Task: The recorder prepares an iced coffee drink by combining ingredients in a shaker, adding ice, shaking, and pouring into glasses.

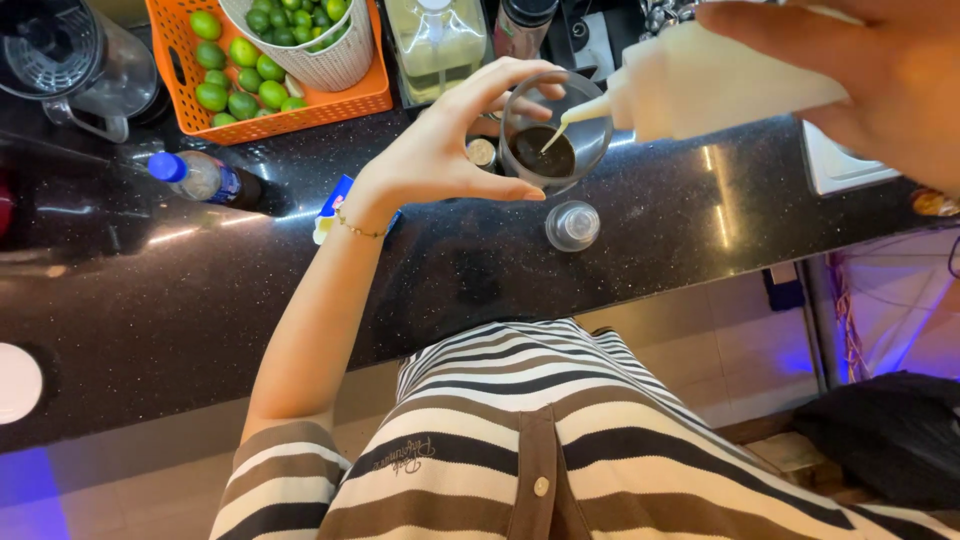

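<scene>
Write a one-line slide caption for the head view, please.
Left hand steadies a clear cup while right hand squeezes a white bottle into it.

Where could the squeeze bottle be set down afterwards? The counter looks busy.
Bare black counter lies right of the small clear cap, up to the white tray. Another open stretch runs below the lying blue-capped bottle, toward the near edge. It is crowded behind: orange crate of limes, jars, and the cup in the left hand.

Single head-worn view, steeply downward and close over the black counter (640, 215) and the wearer's own torso.
</scene>
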